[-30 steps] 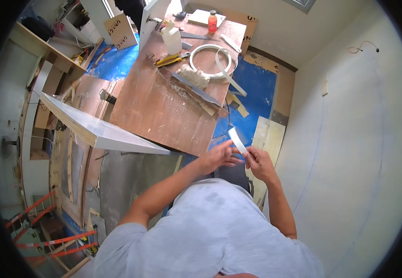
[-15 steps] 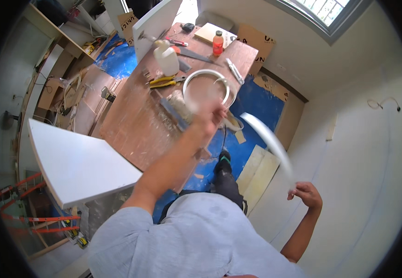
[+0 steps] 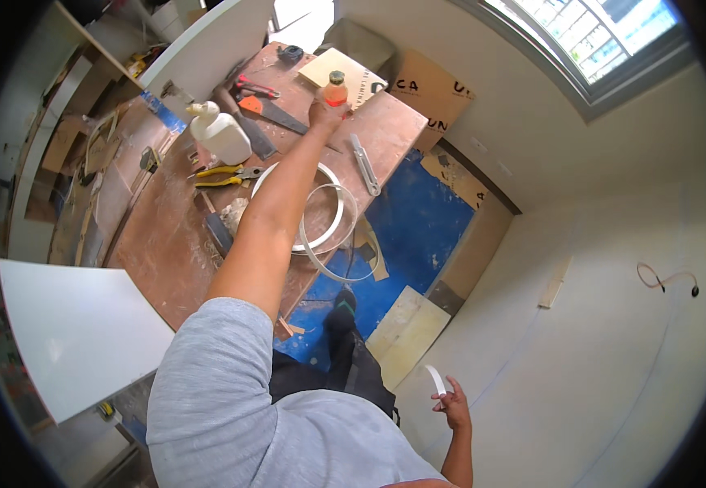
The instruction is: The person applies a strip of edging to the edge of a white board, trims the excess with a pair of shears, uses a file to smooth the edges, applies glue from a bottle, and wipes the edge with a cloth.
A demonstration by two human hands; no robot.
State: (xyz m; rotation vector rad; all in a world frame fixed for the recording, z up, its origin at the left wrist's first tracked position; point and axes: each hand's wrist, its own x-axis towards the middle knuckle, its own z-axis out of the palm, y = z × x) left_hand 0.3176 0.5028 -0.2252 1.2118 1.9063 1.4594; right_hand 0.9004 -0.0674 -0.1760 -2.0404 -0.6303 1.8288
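My left arm stretches far across the brown worktable [image 3: 158, 236]. At its far end my left hand [image 3: 327, 114] is wrapped round a bottle of orange-red drink [image 3: 337, 91] with a dark cap. Low on the right, my right hand [image 3: 453, 407] pinches a short-looking curved white strip [image 3: 435, 381], seen partly edge-on. Beneath my left forearm lies a coil of white edging strip [image 3: 340, 213], partly hidden by the arm. A loose loop of it hangs past the table edge.
On the table are a white plastic jug [image 3: 223, 140], yellow-handled pliers [image 3: 221, 175], a handsaw [image 3: 281, 115], a utility knife [image 3: 365, 167] and a red-handled tool [image 3: 255, 87]. A white panel [image 3: 84, 325] juts out at left. Blue sheeting [image 3: 410, 211] covers the floor.
My left hand has moved from above the coil to the bottle and taken hold of it. My right hand has shifted left and lower with the strip. The view has turned.
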